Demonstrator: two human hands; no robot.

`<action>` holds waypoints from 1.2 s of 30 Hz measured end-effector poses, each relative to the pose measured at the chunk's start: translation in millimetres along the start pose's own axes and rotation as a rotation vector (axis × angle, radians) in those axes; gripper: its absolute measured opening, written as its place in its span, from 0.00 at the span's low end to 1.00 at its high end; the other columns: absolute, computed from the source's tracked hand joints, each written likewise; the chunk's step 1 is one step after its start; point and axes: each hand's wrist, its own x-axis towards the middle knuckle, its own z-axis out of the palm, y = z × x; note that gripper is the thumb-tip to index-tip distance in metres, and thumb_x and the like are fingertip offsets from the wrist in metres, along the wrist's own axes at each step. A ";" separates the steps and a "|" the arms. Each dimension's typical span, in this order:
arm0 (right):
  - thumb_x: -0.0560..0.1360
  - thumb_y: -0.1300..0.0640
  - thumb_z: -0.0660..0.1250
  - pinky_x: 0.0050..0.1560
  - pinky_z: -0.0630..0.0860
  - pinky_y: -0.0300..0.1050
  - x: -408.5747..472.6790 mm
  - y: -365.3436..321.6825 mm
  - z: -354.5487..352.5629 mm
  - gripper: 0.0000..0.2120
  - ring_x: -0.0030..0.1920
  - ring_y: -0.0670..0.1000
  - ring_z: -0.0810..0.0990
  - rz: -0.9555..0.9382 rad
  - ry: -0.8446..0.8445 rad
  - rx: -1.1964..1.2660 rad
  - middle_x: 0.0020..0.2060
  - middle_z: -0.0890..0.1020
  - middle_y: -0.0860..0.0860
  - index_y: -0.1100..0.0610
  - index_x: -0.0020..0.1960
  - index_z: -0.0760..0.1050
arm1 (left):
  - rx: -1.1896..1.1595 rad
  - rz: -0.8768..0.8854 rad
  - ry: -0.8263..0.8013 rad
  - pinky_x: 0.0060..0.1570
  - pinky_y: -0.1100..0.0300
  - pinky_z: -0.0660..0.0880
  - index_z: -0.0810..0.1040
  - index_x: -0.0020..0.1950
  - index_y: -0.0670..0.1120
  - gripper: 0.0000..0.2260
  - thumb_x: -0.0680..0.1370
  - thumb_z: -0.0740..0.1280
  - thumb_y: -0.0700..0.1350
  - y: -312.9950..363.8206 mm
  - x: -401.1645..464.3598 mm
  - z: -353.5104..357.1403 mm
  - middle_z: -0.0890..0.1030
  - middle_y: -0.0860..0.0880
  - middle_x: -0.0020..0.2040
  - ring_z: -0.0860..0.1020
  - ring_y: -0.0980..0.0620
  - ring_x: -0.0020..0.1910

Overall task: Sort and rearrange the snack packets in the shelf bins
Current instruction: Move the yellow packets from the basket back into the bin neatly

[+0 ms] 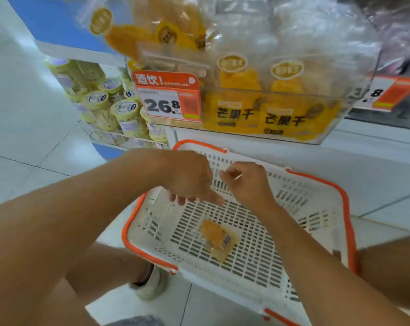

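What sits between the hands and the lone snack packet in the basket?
Nothing: head view shows only bare slotted basket floor between the left hand, right hand and the snack packet below.

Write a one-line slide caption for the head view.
Both hands, left hand and right hand, hover over a white basket holding one mango packet, below the clear shelf bin.

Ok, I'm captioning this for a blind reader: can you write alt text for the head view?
Two bare hands, left hand and right hand, hover over a white basket with orange rims holding one small mango packet. Behind it, a clear shelf bin holds yellow dried-mango bags beside an orange price tag.
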 end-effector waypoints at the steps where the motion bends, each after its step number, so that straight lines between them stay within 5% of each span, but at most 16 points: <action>1: 0.77 0.47 0.69 0.39 0.79 0.48 -2.8 22.1 12.6 0.13 0.34 0.45 0.79 0.063 -0.051 -0.080 0.32 0.80 0.46 0.50 0.35 0.77 | 0.059 -0.014 -0.011 0.44 0.54 0.82 0.80 0.45 0.42 0.25 0.76 0.66 0.65 -2.2 30.6 15.8 0.84 0.46 0.42 0.83 0.47 0.42; 4: 0.74 0.50 0.73 0.50 0.79 0.46 -17.1 73.9 32.3 0.07 0.48 0.50 0.82 0.283 -0.216 -0.143 0.48 0.84 0.49 0.51 0.51 0.81 | 0.126 -0.108 0.126 0.56 0.54 0.75 0.79 0.54 0.42 0.22 0.79 0.65 0.62 -26.9 110.0 69.4 0.80 0.43 0.55 0.78 0.44 0.54; 8: 0.74 0.54 0.74 0.59 0.77 0.53 -40.1 148.7 50.4 0.34 0.67 0.58 0.74 0.406 -0.511 -0.388 0.71 0.69 0.55 0.52 0.76 0.63 | -0.159 -0.237 0.115 0.68 0.51 0.68 0.60 0.78 0.44 0.36 0.77 0.71 0.56 -45.3 173.3 157.6 0.65 0.43 0.76 0.68 0.42 0.73; 11: 0.74 0.50 0.73 0.69 0.70 0.57 -41.0 177.9 61.9 0.37 0.75 0.60 0.62 0.348 -0.308 -0.530 0.75 0.62 0.54 0.51 0.77 0.59 | -0.215 -0.321 0.099 0.69 0.46 0.69 0.52 0.81 0.47 0.47 0.71 0.76 0.55 -54.2 210.4 206.7 0.59 0.43 0.79 0.66 0.39 0.73; 15: 0.75 0.53 0.72 0.69 0.68 0.59 -40.5 183.5 78.4 0.39 0.72 0.61 0.66 0.347 -0.156 -0.516 0.73 0.67 0.56 0.53 0.79 0.55 | -0.164 -0.303 0.079 0.70 0.41 0.66 0.48 0.80 0.52 0.53 0.66 0.80 0.52 -55.2 230.1 229.6 0.54 0.42 0.78 0.59 0.36 0.75; 19: 0.75 0.55 0.73 0.62 0.73 0.60 -52.1 185.2 86.4 0.42 0.66 0.62 0.72 0.445 -0.046 -0.464 0.71 0.71 0.57 0.52 0.80 0.51 | -0.176 -0.371 0.157 0.68 0.39 0.68 0.51 0.78 0.54 0.56 0.61 0.84 0.46 -53.6 236.0 225.9 0.70 0.43 0.71 0.71 0.38 0.68; 23: 0.71 0.57 0.75 0.55 0.73 0.57 -51.6 190.9 88.3 0.37 0.61 0.62 0.70 0.479 -0.003 -0.600 0.64 0.70 0.59 0.53 0.75 0.60 | -0.351 -0.367 0.095 0.64 0.48 0.73 0.65 0.74 0.48 0.46 0.61 0.84 0.48 -47.4 238.4 217.9 0.77 0.45 0.64 0.77 0.42 0.62; 26: 0.68 0.64 0.74 0.58 0.70 0.57 -40.9 190.1 85.4 0.26 0.65 0.62 0.66 0.452 0.033 -0.652 0.64 0.68 0.59 0.54 0.63 0.71 | -0.343 -0.349 0.037 0.51 0.58 0.77 0.79 0.57 0.42 0.24 0.66 0.81 0.51 -47.8 235.7 196.9 0.81 0.45 0.50 0.80 0.47 0.50; 28: 0.71 0.66 0.69 0.62 0.68 0.58 -35.5 185.8 82.0 0.20 0.68 0.63 0.64 0.447 -0.013 -0.687 0.65 0.71 0.59 0.55 0.61 0.73 | -0.457 -0.310 0.065 0.43 0.60 0.78 0.80 0.49 0.43 0.14 0.70 0.79 0.48 -53.3 232.1 183.9 0.82 0.47 0.45 0.81 0.49 0.43; 31: 0.73 0.67 0.65 0.58 0.66 0.59 -28.3 180.9 77.2 0.22 0.68 0.63 0.67 0.469 -0.072 -0.738 0.58 0.79 0.58 0.56 0.66 0.70 | -0.732 -0.254 0.352 0.38 0.53 0.82 0.77 0.50 0.48 0.07 0.75 0.72 0.42 -63.2 216.9 172.5 0.80 0.51 0.41 0.82 0.47 0.41; 34: 0.76 0.64 0.62 0.57 0.67 0.56 -23.8 179.3 76.1 0.10 0.50 0.57 0.77 0.476 -0.115 -0.726 0.43 0.83 0.52 0.51 0.47 0.77 | -0.478 -0.175 0.666 0.33 0.53 0.75 0.71 0.49 0.47 0.03 0.80 0.65 0.41 -68.2 204.2 179.5 0.76 0.50 0.39 0.77 0.48 0.36; 36: 0.77 0.61 0.63 0.47 0.70 0.48 -28.2 173.6 78.7 0.11 0.39 0.53 0.76 0.503 -0.193 -0.581 0.35 0.79 0.50 0.51 0.37 0.73 | -0.293 -0.167 0.702 0.34 0.53 0.74 0.68 0.49 0.48 0.06 0.80 0.62 0.37 -68.2 202.5 192.8 0.77 0.49 0.43 0.75 0.50 0.36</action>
